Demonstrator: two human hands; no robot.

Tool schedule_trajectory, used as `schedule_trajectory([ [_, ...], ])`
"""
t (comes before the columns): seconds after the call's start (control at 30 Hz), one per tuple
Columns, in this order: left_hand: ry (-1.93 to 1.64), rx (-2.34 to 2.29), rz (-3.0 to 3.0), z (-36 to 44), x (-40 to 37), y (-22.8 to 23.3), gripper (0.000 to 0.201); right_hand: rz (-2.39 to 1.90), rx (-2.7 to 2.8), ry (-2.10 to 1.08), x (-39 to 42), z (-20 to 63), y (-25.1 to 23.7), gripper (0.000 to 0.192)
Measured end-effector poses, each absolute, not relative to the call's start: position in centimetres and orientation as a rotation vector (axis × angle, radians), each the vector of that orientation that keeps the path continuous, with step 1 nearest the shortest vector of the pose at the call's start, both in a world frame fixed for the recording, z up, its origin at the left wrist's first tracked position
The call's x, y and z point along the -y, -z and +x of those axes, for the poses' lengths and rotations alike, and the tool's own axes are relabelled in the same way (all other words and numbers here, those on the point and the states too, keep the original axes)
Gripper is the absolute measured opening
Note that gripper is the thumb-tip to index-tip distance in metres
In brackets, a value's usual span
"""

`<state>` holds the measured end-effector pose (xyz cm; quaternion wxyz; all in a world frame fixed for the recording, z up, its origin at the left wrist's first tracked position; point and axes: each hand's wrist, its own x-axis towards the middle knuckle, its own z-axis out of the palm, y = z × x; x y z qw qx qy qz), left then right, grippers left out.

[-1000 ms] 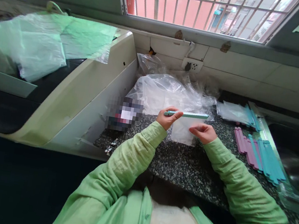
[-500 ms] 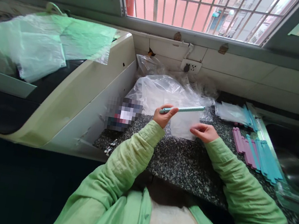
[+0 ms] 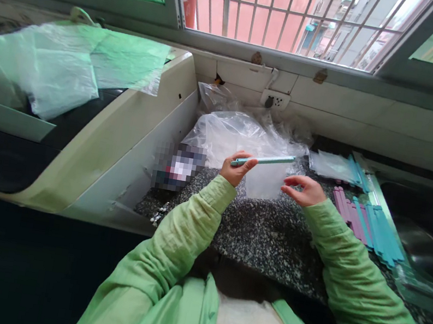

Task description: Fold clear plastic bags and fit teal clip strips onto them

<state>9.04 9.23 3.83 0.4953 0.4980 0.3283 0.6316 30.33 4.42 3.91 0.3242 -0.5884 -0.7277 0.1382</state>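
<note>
A long teal bag sealing clip point(image 3: 275, 159) is gripped near its left end by my left hand point(image 3: 236, 168), thumb on top. From the clip hangs a small clear plastic bag point(image 3: 265, 182), over the speckled countertop. My right hand point(image 3: 303, 191) is just right of the bag, thumb and fingers apart, holding nothing. On the counter to its right lie several pink clips point(image 3: 351, 212) and several teal clips point(image 3: 385, 232). Behind them rests a stack of clear bags point(image 3: 330, 164) with teal clips along the right edge.
Crumpled clear plastic point(image 3: 230, 131) lies against the tiled wall, below a wall socket point(image 3: 275, 99). A steel sink point(image 3: 430, 250) is at the right. The cream washing machine point(image 3: 134, 131) stands left, plastic bags point(image 3: 65, 70) on top. A blurred-out item point(image 3: 180, 167) sits beside it.
My right hand has moved slightly right, off the lower right edge of the hanging bag, and its fingers have parted. My left hand still holds the clip in nearly the same place.
</note>
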Motion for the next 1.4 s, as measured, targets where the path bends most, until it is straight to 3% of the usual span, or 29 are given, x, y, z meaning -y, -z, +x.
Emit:
schedule_trajectory([
  [0.23,-1.407,-0.624,1.595,9.0,-8.6,-3.6,0.037,-1.327,1.990,0.434,-3.1,30.7,-6.4,0.042],
  [0.37,-1.356,-0.532,1.653,9.2,-8.6,-3.4,0.037,-1.265,2.114,0.588,-2.8,29.9,-6.9,0.024],
  [0.57,-1.341,-0.487,1.590,9.3,-8.4,-3.7,0.034,-1.340,2.186,0.820,-1.5,29.8,-8.2,0.023],
  [0.97,-0.905,-0.639,1.373,14.0,-7.8,-3.6,0.042,-1.730,2.074,0.718,-1.1,33.5,-11.4,0.036],
  [1.4,-0.637,-0.896,1.292,25.6,-9.9,-5.6,0.011,-2.123,1.669,0.772,-2.9,42.4,-10.8,0.036],
])
